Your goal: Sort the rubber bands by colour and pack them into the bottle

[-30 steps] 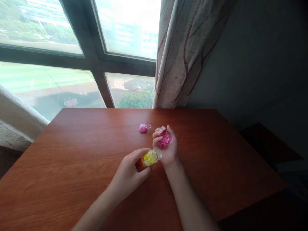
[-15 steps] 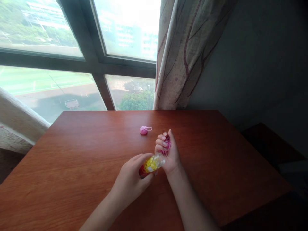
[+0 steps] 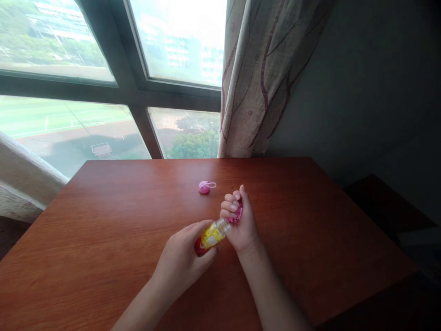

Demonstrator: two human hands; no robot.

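My left hand [image 3: 182, 259] grips a small clear bottle [image 3: 211, 235] filled with yellow and red bits, tilted with its open mouth pointing up and right. The mouth touches my right hand [image 3: 240, 223], whose fingers are curled over a clump of small pink rubber bands [image 3: 237, 215]; only a little of the pink shows between the fingers. Both hands hover just over the middle of a reddish-brown wooden table [image 3: 103, 230]. A pink round cap with a thin loop [image 3: 204, 187] lies on the table just beyond the hands.
A window [image 3: 103, 69] runs behind the table's far edge, and a patterned curtain [image 3: 262, 78] hangs at the back right. A dark wall and dark lower surface lie to the right of the table. A pale upholstered edge [image 3: 20, 179] shows at the left.
My right hand's fingers have closed over the pink bands, which lay open in the palm a second ago. The bottle's mouth has stayed against that hand.
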